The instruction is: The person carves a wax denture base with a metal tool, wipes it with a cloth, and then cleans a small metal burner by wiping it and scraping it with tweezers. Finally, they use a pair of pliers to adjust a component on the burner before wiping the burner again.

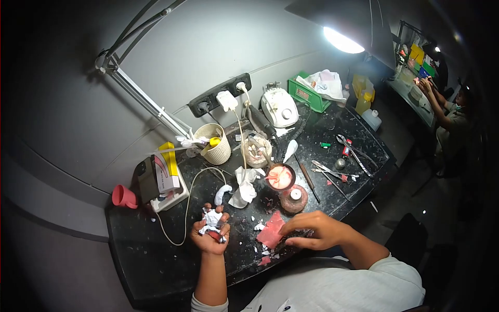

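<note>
Holding a small white plaster cast with pink and red bits on it [212, 221] up off the bench, the left hand [210, 238] has its grip closed round the cast, palm up, fingers curled over it. The right hand [314, 231] sits low on the black bench [150, 262], fingertips down at the edge of a flat pink wax sheet [271, 231]. Honestly can't tell if that grip is pinching the sheet or just resting there.

My take: the cast wants a firm but gentle hold, since plaster chips easily and white crumbs [259, 226] are scattered round the sheet. Both hands are near the front edge, so I'd work over the bench, not past it.

Room-wise, the roomiest side is left of the left hand, where only a thin white cable [187, 200] loops across. Ahead it's crowded: a crumpled white tissue [244, 191], a round bowl of pink wax [279, 178] and a brown round tin [293, 199] just beside it. Metal hand tools [330, 174] lie further right. A co-worker's hands [426, 86] are well apart, at another bench.
</note>
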Demonstrator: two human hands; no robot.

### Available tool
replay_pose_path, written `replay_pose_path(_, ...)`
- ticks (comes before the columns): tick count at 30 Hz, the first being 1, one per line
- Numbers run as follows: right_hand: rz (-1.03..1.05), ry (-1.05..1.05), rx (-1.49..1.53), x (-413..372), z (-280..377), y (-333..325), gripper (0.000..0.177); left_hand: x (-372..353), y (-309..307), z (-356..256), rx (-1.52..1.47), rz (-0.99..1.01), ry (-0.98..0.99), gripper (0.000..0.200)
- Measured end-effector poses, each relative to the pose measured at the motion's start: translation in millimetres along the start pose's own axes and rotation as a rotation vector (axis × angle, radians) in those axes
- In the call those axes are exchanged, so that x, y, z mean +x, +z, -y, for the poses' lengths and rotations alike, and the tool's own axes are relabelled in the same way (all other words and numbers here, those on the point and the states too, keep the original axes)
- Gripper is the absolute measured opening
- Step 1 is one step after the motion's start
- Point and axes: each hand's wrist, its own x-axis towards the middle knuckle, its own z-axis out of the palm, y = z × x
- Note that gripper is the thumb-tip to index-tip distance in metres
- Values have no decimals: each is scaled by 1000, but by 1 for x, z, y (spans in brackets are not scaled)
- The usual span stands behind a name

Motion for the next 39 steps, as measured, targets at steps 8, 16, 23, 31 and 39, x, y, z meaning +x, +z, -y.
replay_pose_path(8, -344, 143, -204, -20, -14, -34, 20, -1, 28, 11, 646, -274, 270, 46)
replay_pose_path(16, -551, 152, -461, 7, -49, -7, 45, 1, 24, 24, 1341, -246, 658, 46)
replay_pose_path(23, -548, 128, -454, 9, -58, -7, 39, -1, 18, 20, 1354, -393, 744, 47)
replay_pose_path(31, -517, 223, -427, 1, -44, -21, 94, -3, 19, 22, 1384, -400, 626, 48)
replay_pose_path(39, -380, 412, -227, -26, -36, -59, 118, -6, 24, 25, 1595, -489, 617, 39)
